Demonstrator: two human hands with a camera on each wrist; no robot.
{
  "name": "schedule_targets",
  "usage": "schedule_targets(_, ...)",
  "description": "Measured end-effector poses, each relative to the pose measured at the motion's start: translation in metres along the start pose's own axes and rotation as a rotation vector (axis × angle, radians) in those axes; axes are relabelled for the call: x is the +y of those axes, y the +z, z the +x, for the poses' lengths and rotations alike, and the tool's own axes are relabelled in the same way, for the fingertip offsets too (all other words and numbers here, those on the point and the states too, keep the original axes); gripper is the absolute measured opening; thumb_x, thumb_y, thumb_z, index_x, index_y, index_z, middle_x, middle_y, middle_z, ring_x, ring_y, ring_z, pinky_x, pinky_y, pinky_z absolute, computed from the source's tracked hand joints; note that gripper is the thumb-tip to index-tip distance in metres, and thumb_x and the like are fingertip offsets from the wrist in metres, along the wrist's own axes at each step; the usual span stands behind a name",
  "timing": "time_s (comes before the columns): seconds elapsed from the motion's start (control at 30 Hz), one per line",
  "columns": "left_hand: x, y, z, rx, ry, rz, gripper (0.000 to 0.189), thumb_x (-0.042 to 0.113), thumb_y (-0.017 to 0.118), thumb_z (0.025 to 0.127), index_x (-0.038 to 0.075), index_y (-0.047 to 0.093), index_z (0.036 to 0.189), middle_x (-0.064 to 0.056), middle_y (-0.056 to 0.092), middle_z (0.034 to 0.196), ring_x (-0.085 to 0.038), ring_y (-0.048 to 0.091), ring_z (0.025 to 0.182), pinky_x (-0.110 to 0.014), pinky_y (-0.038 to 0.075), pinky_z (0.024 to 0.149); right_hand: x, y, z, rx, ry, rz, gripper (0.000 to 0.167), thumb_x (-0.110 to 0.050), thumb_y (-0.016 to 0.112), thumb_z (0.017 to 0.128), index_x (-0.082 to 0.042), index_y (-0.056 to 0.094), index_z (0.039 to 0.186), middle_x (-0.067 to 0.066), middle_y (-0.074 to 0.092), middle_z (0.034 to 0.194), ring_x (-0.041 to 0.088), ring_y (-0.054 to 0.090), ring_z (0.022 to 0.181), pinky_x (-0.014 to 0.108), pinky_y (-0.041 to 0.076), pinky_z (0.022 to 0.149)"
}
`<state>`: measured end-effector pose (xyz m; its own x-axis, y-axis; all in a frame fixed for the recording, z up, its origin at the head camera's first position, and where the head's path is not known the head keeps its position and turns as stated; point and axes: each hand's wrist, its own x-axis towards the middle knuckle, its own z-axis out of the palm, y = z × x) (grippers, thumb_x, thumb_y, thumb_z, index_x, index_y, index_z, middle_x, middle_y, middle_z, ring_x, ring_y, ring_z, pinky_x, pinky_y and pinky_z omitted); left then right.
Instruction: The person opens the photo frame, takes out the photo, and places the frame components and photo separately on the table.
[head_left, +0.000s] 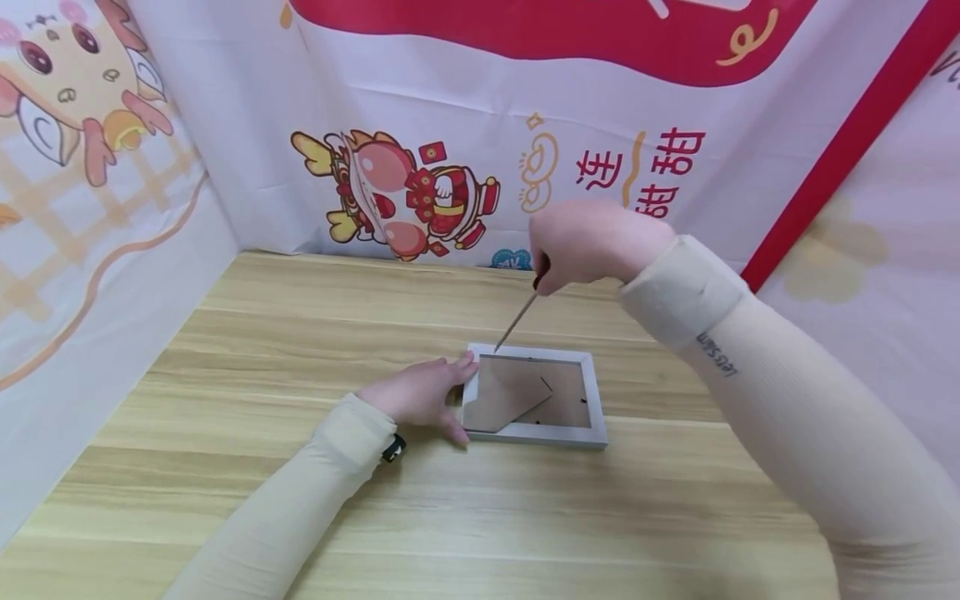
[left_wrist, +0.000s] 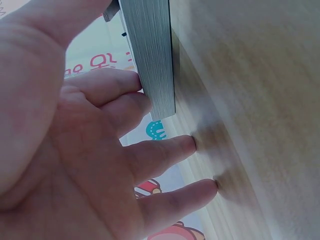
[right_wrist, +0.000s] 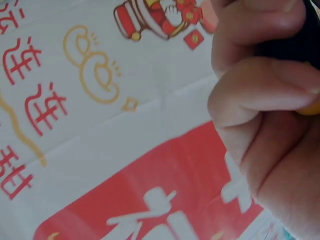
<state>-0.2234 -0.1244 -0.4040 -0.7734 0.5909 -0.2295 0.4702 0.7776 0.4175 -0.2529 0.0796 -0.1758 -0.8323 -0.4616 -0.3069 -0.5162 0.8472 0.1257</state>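
wood-grain table | white printed backdrop | cartoon figure | red stripe

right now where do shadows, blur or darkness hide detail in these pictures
Head view: bright, fairly even light, with a soft shadow on the tabletop beside the left sleeve; left wrist view: the left fingers cast soft shadows, and the tabletop at right looks blurred; right wrist view: the gripped handle is so dark that its detail is lost.
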Motion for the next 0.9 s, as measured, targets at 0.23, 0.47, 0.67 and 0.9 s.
schedule_targets(0.23, 0.0, 0.002, -0.001, 0.023, 0.006, -0.038, 0.114, 0.044, 0.09, 0.067, 0.009, 0.029, 0.156, -0.005, 0.017, 0.163, -0.046, 0.029, 0.14, -0.049, 0.026, 0.115, 0.04, 0.015, -0.02, 0.21, -0.029, 0.114, 0.014, -0.026, 0.081, 0.084, -0.018, 0.081, 0.096, 0.0, 0.073, 0.089, 0.02, 0.065, 0.082, 0.04, 0.054, 0.075)
schedule_targets(0.47, 0.003, 0.0, -0.002, 0.019, 0.017, -0.008, 0.115, 0.046, 0.09, 0.067, 0.008, 0.027, 0.156, -0.007, 0.018, 0.162, -0.045, 0.032, 0.14, -0.049, 0.027, 0.115, 0.08, 0.067, -0.035, 0.47, 0.023, 0.363, 0.03, -0.027, 0.081, 0.084, -0.015, 0.077, 0.111, 0.007, 0.073, 0.101, 0.022, 0.065, 0.089, 0.042, 0.054, 0.08)
schedule_targets(0.67, 0.003, 0.0, -0.002, 0.014, 0.008, -0.006, 0.116, 0.046, 0.089, 0.067, 0.01, 0.026, 0.157, -0.006, 0.016, 0.162, -0.044, 0.031, 0.14, -0.049, 0.026, 0.115, 0.102, 0.124, -0.046, 0.674, 0.016, 0.515, 0.028, -0.024, 0.079, 0.086, -0.012, 0.077, 0.111, 0.006, 0.073, 0.098, 0.018, 0.064, 0.079, 0.031, 0.053, 0.066)
schedule_targets(0.9, 0.002, 0.0, 0.0, 0.014, 0.005, 0.013, 0.115, 0.049, 0.089, 0.067, 0.011, 0.027, 0.157, -0.006, 0.017, 0.162, -0.037, 0.032, 0.142, -0.046, 0.027, 0.115, 0.113, 0.171, -0.056, 0.683, 0.135, 0.587, 0.029, -0.028, 0.078, 0.088, -0.01, 0.077, 0.11, 0.011, 0.072, 0.102, 0.025, 0.064, 0.086, 0.042, 0.053, 0.072)
